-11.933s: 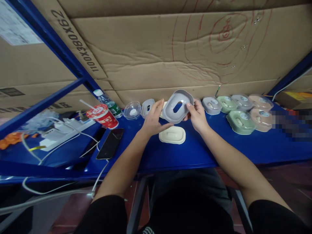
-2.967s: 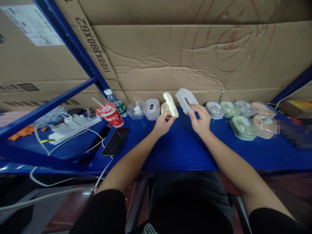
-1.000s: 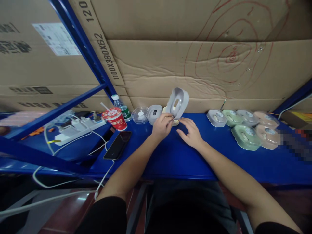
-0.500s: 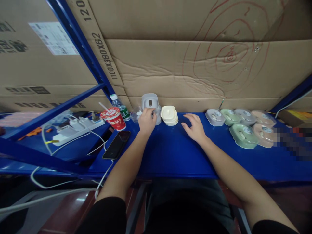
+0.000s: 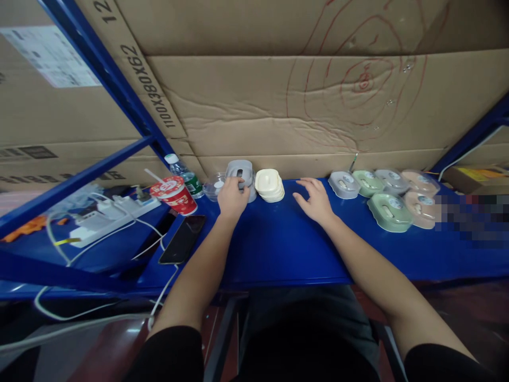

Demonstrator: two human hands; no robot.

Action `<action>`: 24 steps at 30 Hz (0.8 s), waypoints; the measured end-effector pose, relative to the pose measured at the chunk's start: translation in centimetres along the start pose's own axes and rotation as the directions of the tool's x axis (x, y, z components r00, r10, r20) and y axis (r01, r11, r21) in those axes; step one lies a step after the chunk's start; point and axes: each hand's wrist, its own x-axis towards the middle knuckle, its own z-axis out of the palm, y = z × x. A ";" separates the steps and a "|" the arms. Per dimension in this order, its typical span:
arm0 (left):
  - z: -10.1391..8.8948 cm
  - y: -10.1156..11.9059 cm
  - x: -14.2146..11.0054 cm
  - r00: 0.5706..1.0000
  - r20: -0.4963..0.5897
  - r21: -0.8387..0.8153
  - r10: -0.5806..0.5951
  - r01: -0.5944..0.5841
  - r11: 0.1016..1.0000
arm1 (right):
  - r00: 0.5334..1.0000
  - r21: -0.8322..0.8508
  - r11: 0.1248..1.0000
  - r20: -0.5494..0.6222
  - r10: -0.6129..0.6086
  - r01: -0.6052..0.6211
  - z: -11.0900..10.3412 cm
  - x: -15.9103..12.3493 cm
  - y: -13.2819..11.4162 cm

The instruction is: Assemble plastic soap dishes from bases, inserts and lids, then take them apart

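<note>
My left hand [image 5: 234,197] has its fingers curled over the near edge of a grey plastic cover with an oval slot [image 5: 238,166]. That cover sits on a stack of grey pieces, mostly hidden by the hand. Right beside it stands a small stack of cream rounded-square lids [image 5: 269,183]. My right hand [image 5: 316,200] hovers over or rests lightly on the blue table [image 5: 286,244], right of the cream stack. Its fingers are spread and nothing is in them. Clear plastic lids [image 5: 213,187] lie left of the grey stack, partly behind my left hand.
Several finished-looking boxes in grey, green [image 5: 389,212] and pink [image 5: 422,208] stand at the right. At the left are a red cup with a straw [image 5: 175,195], a water bottle [image 5: 190,180], a phone [image 5: 182,240] and a power strip [image 5: 115,217]. A cardboard wall [image 5: 238,106] closes the back.
My left hand has carried the slotted grey cover leftward from above the cream stack and lowered it onto the grey stack. My right hand, near that cover a second ago, is now apart from it.
</note>
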 end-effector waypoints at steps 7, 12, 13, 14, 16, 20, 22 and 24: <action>-0.2 0.4 -0.1 0.998 0.020 -0.008 -0.059 0.059 0.998 | 0.985 -0.157 0.973 -0.035 0.166 -0.170 -1.7 1.3 4.4; -0.7 0.7 -0.2 0.996 0.033 -0.013 -0.077 0.077 0.997 | 0.936 -0.361 0.870 -0.030 0.350 -0.337 -3.1 1.6 6.9; -0.8 0.8 -0.2 0.996 0.036 -0.017 -0.078 0.079 0.997 | 0.920 -0.395 0.839 -0.037 0.391 -0.373 -3.4 1.6 7.2; -0.9 0.9 -0.2 0.996 0.039 -0.022 -0.081 0.082 0.996 | 0.901 -0.425 0.808 -0.044 0.432 -0.408 -3.7 1.5 7.5; -1.1 0.9 -0.1 0.995 0.039 -0.029 -0.095 0.096 0.995 | 0.858 -0.470 0.747 -0.046 0.511 -0.470 -4.2 1.4 8.0; -1.0 0.8 -0.1 0.998 -0.001 -0.065 -0.064 0.063 0.996 | 0.776 -0.568 0.663 0.064 0.627 -0.488 -4.8 1.2 8.1; -0.8 0.6 -0.2 0.999 -0.041 -0.098 0.002 -0.006 0.995 | 0.754 -0.611 0.662 0.156 0.638 -0.434 -4.8 1.3 7.2; -0.6 0.6 -0.3 0.993 -0.085 -0.127 0.083 -0.093 0.987 | 0.765 -0.623 0.697 0.234 0.600 -0.356 -4.8 1.4 5.6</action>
